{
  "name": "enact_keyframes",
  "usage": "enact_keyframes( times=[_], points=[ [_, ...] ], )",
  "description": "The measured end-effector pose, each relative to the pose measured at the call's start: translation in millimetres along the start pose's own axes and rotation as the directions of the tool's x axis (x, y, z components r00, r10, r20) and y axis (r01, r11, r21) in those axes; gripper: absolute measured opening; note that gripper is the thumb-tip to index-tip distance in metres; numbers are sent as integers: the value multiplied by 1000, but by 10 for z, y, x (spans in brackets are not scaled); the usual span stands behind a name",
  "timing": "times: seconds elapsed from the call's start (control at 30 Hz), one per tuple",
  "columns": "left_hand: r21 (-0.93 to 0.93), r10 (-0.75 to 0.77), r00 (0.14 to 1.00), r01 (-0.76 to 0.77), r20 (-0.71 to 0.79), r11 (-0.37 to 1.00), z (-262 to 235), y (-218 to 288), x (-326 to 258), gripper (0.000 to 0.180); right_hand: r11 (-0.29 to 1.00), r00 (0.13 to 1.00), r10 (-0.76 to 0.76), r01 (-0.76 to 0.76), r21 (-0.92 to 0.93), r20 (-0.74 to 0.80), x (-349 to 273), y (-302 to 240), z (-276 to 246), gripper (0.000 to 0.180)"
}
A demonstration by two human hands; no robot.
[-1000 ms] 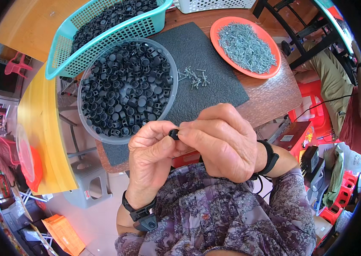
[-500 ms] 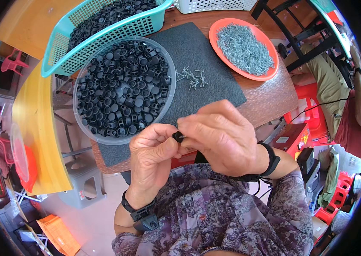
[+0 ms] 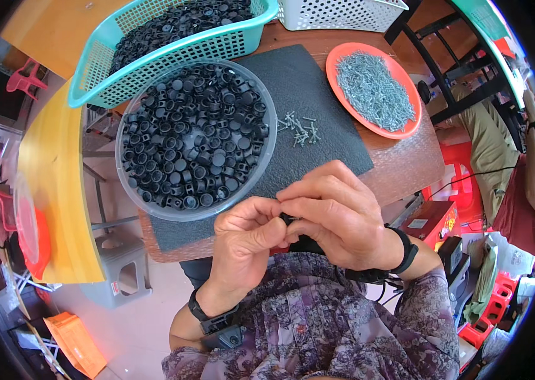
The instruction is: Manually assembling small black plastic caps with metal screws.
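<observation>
Two hands, left hand [image 3: 245, 237], right hand [image 3: 337, 218], small black cap [image 3: 288, 220] pinched between fingertips.

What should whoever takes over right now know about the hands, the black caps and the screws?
Left hand and right hand: fingertips pinched together on one small black cap, mostly hidden, above the table edge.
Round tub of black caps sits on the dark mat; a few loose screws lie beside it.
Orange plate holds the screw heap; teal basket holds more caps.
Whether a screw is in the held cap cannot be seen.
</observation>
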State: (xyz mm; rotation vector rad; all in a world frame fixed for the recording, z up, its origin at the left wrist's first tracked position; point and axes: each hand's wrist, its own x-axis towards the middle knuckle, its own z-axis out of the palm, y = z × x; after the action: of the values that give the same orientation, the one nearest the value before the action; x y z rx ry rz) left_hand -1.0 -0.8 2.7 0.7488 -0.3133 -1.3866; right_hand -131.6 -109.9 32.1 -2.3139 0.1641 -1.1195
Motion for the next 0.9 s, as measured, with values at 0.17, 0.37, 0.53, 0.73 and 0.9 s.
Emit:
enact_keyframes(
  times=[0.17,0.37,0.53,0.73,0.9],
  points=[
    [39,-39,999,37,37,999,-20,14,40,33,1000,1000,11,-11,-9,-4,-20,17,-9,38],
    [-7,-16,1000,17,24,1000,13,3,42,26,996,996,88,-88,8,35,36,-13,-45,37],
    [0,-11,999,11,45,1000,-67,43,-39,27,987,985,157,-159,23,76,182,106,-208,33],
    [-34,3,995,0,98,999,-102,47,-63,26,946,975,32,41,-321,219,541,514,13,25],
    [41,21,999,-22,24,999,-61,55,-93,32,858,882,11,234,-457,472,761,596,192,11]
  ],
)
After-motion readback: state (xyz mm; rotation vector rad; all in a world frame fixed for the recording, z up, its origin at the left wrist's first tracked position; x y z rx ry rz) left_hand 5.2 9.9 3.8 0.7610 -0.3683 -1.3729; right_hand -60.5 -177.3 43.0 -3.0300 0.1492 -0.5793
